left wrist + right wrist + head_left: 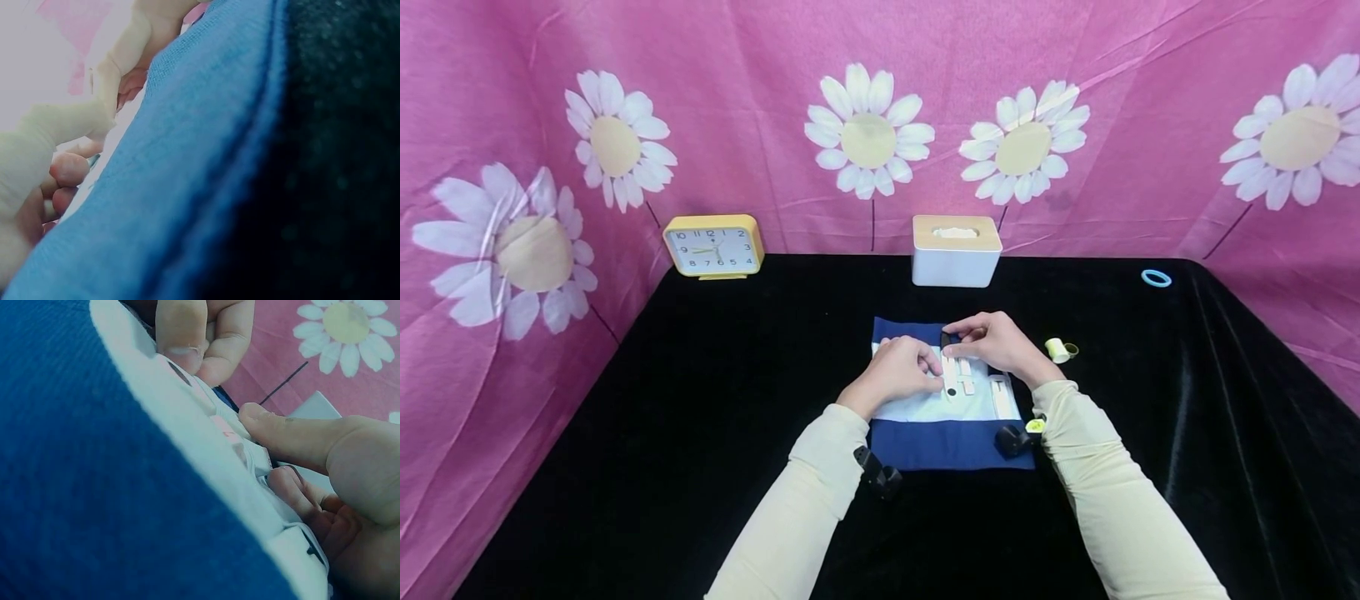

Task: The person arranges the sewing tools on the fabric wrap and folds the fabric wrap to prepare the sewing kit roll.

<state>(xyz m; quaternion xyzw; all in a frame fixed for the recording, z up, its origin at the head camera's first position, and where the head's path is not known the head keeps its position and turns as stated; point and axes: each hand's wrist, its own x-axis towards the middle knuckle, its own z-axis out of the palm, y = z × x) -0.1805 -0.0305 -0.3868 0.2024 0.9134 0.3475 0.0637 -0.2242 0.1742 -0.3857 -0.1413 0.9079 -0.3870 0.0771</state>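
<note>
A cloth (925,446) with blue bands and a white middle lies spread out. On it is a slim white tool (950,375) with a black end and a dark dot; its kind does not show. My right hand (1000,342) pinches this tool near its black end, thumb and fingers curled. From the other side my left hand (898,369) bends over the white band, fingertips at the tool's lower part. In the right wrist view, the left thumb (181,337) and a finger close on the white piece's edge. Small white items (966,379) sit beside it.
A whitish item (1002,398) lies at the cloth's right side. Beyond my right wrist is a pale yellow spool (1056,350). At the back stand a yellow clock (713,247) and a tissue box (955,262); a blue ring (1156,278) lies far right.
</note>
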